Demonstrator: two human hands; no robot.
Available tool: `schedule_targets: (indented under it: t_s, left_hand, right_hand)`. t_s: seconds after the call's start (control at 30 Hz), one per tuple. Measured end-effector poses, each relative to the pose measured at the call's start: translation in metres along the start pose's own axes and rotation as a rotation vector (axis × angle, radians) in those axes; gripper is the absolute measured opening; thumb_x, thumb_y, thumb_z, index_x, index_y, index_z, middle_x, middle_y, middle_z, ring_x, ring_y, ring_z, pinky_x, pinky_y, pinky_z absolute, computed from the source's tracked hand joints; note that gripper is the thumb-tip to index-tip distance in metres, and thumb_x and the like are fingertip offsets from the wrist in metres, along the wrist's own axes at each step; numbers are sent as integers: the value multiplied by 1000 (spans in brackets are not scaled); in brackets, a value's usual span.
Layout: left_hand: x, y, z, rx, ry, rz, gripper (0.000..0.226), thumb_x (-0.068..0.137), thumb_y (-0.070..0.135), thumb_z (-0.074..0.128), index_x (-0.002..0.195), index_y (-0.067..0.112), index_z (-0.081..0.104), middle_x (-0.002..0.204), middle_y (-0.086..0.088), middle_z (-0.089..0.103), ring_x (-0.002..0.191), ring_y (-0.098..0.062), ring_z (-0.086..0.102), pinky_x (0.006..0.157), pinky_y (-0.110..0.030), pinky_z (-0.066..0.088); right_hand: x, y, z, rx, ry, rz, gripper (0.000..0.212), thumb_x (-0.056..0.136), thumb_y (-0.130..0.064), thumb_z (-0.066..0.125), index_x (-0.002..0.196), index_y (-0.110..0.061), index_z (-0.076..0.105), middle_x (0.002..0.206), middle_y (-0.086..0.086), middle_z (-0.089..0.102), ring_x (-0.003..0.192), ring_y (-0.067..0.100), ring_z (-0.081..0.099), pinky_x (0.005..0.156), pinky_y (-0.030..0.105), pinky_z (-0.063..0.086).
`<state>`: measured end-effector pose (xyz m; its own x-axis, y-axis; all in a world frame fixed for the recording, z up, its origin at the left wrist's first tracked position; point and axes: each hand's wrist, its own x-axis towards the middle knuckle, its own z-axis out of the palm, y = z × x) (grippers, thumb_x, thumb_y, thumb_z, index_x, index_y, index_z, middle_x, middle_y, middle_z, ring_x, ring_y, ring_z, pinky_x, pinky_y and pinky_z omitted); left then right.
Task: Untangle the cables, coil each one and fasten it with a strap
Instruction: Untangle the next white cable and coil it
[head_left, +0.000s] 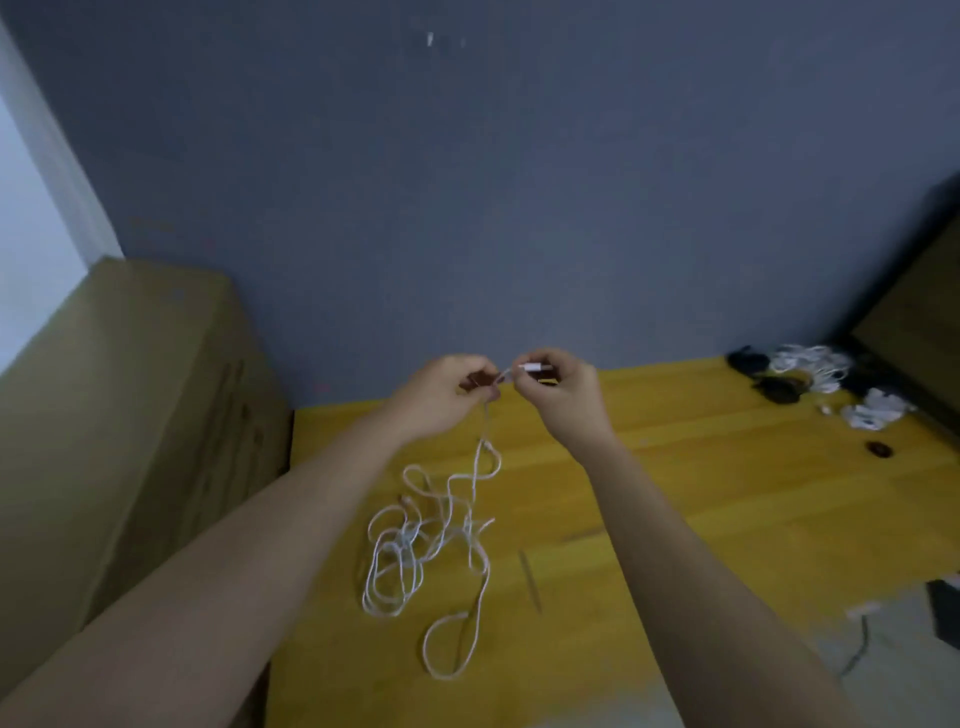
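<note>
Above the yellow wooden worktop, you hold both hands raised close together in front of the grey-blue wall. Your right hand pinches the white plug end of a white cable between thumb and fingertips, and your left hand grips the same cable just beside it, fingers curled round the cord. From your left hand the cable hangs down to a loose tangle of white cables that lies on the worktop between your forearms, with one long loop trailing toward the near edge. Far to the right, by the wall, sits a pile of white coiled cables next to some dark bundles, blurred. A cardboard box stands to the left of the worktop.
</note>
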<state>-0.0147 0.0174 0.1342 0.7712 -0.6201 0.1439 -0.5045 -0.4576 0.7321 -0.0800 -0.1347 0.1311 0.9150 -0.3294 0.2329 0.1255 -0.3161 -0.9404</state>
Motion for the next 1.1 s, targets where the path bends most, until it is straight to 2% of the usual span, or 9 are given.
schedule_targets:
  t_s: [0.1, 0.2, 0.27, 0.37, 0.47, 0.7, 0.8, 0.9, 1.1]
  left_hand:
    - [17, 52, -37, -20, 155, 89, 5, 90, 8, 63, 93, 8, 67, 72, 9, 60, 63, 3, 55, 61, -7, 41]
    - [29, 93, -68, -134, 265, 141, 3, 88, 5, 65, 90, 7, 66, 71, 2, 63, 60, -2, 60, 65, -14, 51]
    - [38, 112, -85, -254, 327, 158, 7, 87, -1, 64, 90, 6, 62, 69, 0, 62, 54, 1, 61, 62, -16, 55]
    - [45, 135, -112, -345, 422, 189, 17, 88, -2, 63, 95, 9, 53, 69, -3, 60, 49, 2, 60, 58, -16, 55]
    - [43, 141, -138, -336, 500, 193, 33, 88, 1, 62, 104, 20, 41, 69, -3, 60, 57, -10, 64, 67, -26, 58]
    - [33, 98, -186, -151, 500, 137, 27, 95, 12, 55, 121, 11, 61, 80, -3, 65, 75, -20, 64, 84, -44, 55]
    - [22, 81, -195, -160, 424, 160, 30, 98, 15, 50, 127, 16, 60, 81, -3, 66, 79, -19, 66, 88, -38, 55]
    - [15, 65, -192, -104, 370, 164, 30, 100, 23, 47, 126, 13, 58, 103, -5, 65, 88, -17, 64, 92, -34, 51]
    - [2, 26, -157, 464, 134, 217, 32, 99, 44, 40, 125, 34, 56, 136, 5, 38, 129, -21, 32, 108, -34, 19]
  right_hand:
    - [24, -51, -17, 177, 67, -71, 8, 88, -7, 67, 95, -10, 64, 73, -1, 63, 66, 9, 56, 64, 27, 49]
    - [37, -83, -19, 381, 138, -82, 30, 92, -11, 62, 119, -15, 50, 86, 3, 64, 81, 16, 61, 80, 31, 52]
    - [35, -91, -11, 315, 61, -35, 32, 97, -20, 55, 127, -15, 46, 93, 2, 66, 89, 16, 63, 82, 31, 49]
    - [23, -90, 3, 175, -60, -37, 14, 100, -20, 47, 106, -16, 59, 78, 2, 65, 78, 15, 62, 72, 27, 45]
    - [20, -90, 12, 151, 15, -30, 23, 102, -17, 43, 90, -15, 62, 63, 0, 48, 58, 9, 47, 58, 25, 42]
    - [39, -157, 19, -10, 397, -235, 21, 98, -17, 51, 89, -12, 69, 43, -11, 37, 39, 3, 30, 42, 20, 23]
    - [35, -184, 24, 9, 424, -327, 20, 98, -20, 52, 87, -19, 69, 50, -9, 40, 44, 4, 30, 44, 21, 25]
    - [35, -185, 34, -112, 405, -308, 21, 98, -25, 52, 93, -18, 71, 53, -3, 42, 44, 6, 32, 47, 26, 26]
    - [13, -147, 50, -366, 316, -314, 21, 98, -29, 53, 94, -20, 72, 49, -9, 45, 44, 6, 38, 46, 20, 24]
